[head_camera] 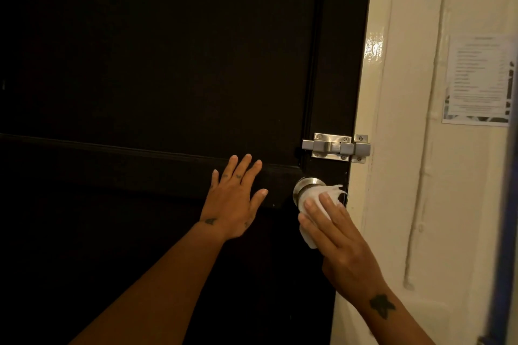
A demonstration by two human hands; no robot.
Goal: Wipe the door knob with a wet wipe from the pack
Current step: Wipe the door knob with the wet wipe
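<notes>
Two bare forearms rise from the bottom edge of the view, closest to the camera, toward a dark door [157, 64].

Right hand [336, 238], at about 4 o'clock from the centre of the view, presses a white wet wipe [322, 199] against the door knob [304, 186]. Its fingers [314, 211] lie fairly straight and close together, draped over the cloth rather than curled into a fist; the thumb is hidden, so how firmly the wipe is pinched from beneath cannot be told. The wipe covers the knob's front and lower right side. Bare metal shows at the knob's upper left, around 10 to 12 o'clock. The knob sits near the door's right edge, at about 6 o'clock below a silver slide bolt [336, 147].

Left hand [232, 202] rests flat on the door panel, just to the left of the knob, at 9 o'clock from it. Its fingers are spread wide and point up. It holds nothing and looks to be bracing the door.

Judging progress: a wipe is already out and in contact with the knob, so the wiping step appears to be under way. The uncovered upper left of the knob, and probably its neck, seem left to clean. The pack is not in view.

A cream wall [406, 204] with a printed paper notice [479, 81] stands at 3 o'clock.
</notes>
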